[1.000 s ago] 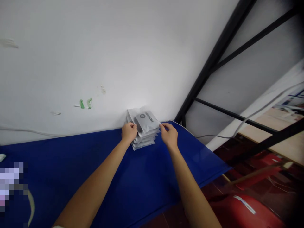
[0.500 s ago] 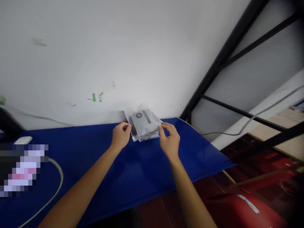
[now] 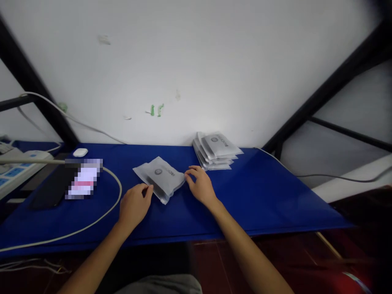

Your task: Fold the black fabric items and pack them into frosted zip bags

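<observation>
A grey plastic pouch (image 3: 159, 177) with a round logo and dark printing lies on the blue table (image 3: 251, 196), between my hands. My left hand (image 3: 134, 204) pinches its near left edge with thumb and fingers. On the other side, my right hand (image 3: 199, 186) grips the pouch's right edge, fingers curled. A stack of several like pouches (image 3: 216, 150) rests against the white wall, behind and to the right of my right hand.
A white cable (image 3: 101, 216) loops over the table's left part. A small white object (image 3: 80, 152) and a power strip (image 3: 18, 167) lie at far left. Black frame bars (image 3: 324, 94) slant up on the right. The table's near edge runs just below my wrists.
Both hands have carried one pouch off the stack by the wall, leftward and toward me, down onto the table. The view has swung left, showing the cable and power strip.
</observation>
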### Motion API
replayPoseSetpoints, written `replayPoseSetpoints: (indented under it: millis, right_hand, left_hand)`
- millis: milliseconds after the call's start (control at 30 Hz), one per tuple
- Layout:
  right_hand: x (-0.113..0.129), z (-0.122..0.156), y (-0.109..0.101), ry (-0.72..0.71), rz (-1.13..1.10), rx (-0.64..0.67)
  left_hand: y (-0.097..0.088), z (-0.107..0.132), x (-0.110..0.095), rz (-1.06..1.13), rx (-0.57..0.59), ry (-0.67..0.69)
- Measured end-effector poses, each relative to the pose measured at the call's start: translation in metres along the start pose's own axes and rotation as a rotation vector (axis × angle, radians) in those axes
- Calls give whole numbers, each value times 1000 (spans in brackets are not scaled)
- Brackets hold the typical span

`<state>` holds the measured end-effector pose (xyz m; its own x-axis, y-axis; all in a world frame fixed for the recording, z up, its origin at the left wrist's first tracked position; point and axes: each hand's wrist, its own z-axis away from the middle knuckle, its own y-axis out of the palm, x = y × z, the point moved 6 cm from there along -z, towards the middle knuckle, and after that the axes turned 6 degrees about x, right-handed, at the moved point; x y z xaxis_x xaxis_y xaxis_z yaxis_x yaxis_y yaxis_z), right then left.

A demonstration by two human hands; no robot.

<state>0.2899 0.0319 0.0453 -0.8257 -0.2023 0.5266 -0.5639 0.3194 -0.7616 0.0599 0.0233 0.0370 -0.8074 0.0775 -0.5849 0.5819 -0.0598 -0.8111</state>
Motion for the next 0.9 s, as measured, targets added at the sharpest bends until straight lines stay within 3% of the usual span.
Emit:
replayPoseSetpoints:
  millis: [67,167,267,400,533,767,900]
  right_hand:
    - [4,5,2,10,50,-15]
    - [20,17,0,1,120,-37]
    - [37,29,8,18,222,58]
    - [47,37,18,65,334,170]
    - [44,29,21,40,330,184]
    - [22,-2,33,-69,164,242]
    - [20,-6,32,-125,56,190]
  left_hand:
    - [-2,5,2,-111,4,25]
    - [-2,2,1,-178,-37,172]
    - [1,-9,2,-234,-41,274]
    - [3,-25,5,-291,-8,278]
    - [1,-26,2,-345,-17,289]
    - [4,-3,-6,-361,-69,347]
    - [6,5,-5,-332,-94,432]
